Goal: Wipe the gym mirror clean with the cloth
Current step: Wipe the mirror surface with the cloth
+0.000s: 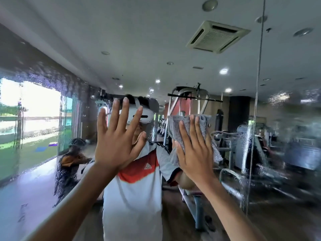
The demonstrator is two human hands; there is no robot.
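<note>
Head view puts us face to face with the gym mirror (286, 136), which fills nearly the whole frame; our left hand (114, 141) is raised in front of it at head height, released, with fingers straight and spread and the palm turned to the glass; we cannot tell whether that palm touches the surface; our right hand (194, 153) is just beside it at much the same height, laid flat over the grey cloth (205, 125) with fingers straight and close together, pressing it against the glass rather than clutching it; the cloth is bunched, showing above the fingertips and hanging down past the outer side of the hand; wet streaks and droplets (52, 79) cover the glass to the left and also to the right, where a vertical seam (257, 101) divides the panels; between our hands we see the reflected person in a white headset (139, 113) and a white and red shirt (135, 188); behind that figure the reflection shows a weight machine (189, 96), a bright window (29, 108) on the left, and a ceiling vent (218, 36) among round ceiling lights.
</note>
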